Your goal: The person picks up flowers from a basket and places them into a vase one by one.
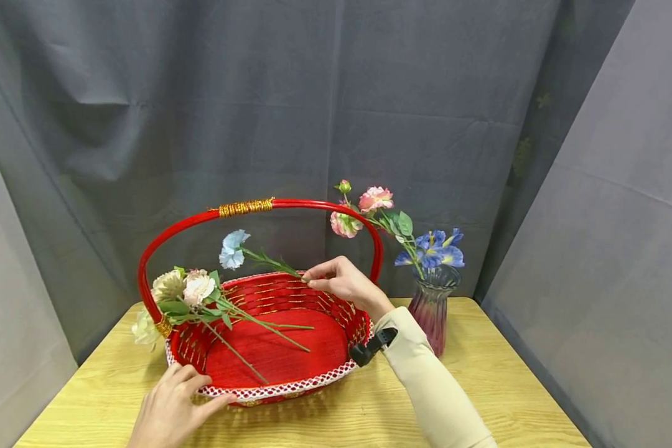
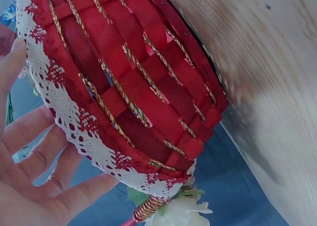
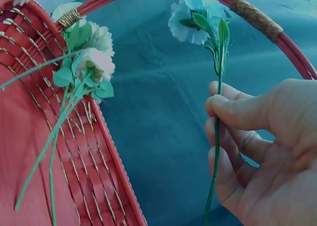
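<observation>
My right hand (image 1: 344, 283) pinches the thin green stem of a light blue carnation (image 1: 233, 250) between thumb and fingertips. The carnation is above the back part of a red woven basket (image 1: 280, 393), its bloom pointing left. In the right wrist view, the stem (image 3: 216, 151) runs down past the curled fingers. At the basket's front left, my left hand (image 1: 170, 401) rests against the white lace rim (image 2: 64, 112), its fingers spread and loosely bent. Pale cream and pink flowers (image 1: 198, 288) lean over the basket's left end, their stems lying inside.
A tall red handle (image 1: 308, 203) with gold wrapping arches over the basket. To the right stands a purple-grey glass vase (image 1: 432, 311) holding blue irises (image 1: 437, 250) and pink flowers (image 1: 375, 199). Grey curtains (image 1: 246, 112) hang behind the wooden table (image 1: 498, 373).
</observation>
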A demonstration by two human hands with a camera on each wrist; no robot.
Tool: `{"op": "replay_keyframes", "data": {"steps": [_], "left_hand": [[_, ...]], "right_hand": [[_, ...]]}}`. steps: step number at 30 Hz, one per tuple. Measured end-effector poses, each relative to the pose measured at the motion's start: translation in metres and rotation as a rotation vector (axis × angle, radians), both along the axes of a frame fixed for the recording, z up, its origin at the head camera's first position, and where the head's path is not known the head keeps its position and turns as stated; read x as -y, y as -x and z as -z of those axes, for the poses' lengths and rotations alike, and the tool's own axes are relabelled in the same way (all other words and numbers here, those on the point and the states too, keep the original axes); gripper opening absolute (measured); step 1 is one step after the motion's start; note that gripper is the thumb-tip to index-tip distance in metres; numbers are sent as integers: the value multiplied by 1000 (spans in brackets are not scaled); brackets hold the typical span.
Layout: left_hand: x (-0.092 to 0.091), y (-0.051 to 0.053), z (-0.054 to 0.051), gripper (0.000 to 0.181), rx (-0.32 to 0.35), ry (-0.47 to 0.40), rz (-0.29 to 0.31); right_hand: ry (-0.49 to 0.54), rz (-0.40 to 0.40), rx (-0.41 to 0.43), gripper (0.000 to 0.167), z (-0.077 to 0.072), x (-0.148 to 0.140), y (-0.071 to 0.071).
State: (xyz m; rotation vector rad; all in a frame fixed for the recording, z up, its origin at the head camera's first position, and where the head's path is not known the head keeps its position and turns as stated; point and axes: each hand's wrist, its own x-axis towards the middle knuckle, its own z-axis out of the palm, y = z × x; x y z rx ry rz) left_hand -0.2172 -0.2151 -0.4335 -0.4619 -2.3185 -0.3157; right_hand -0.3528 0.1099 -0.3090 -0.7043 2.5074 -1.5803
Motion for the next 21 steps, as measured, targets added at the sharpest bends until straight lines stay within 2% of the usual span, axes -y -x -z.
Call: {"op": "replay_keyframes", "data": {"steps": [5,12,21], "left_hand": [[-1,-1,0,42,-6,-9,8],[1,-1,1,43,-16,-16,15],[0,-1,0,45,18,-12,3]], "right_hand": [[10,29,-6,21,4,-27,-7],[105,80,2,24,4,-54,-15],[191,167,-71,26,-11,-84,-25]]}}
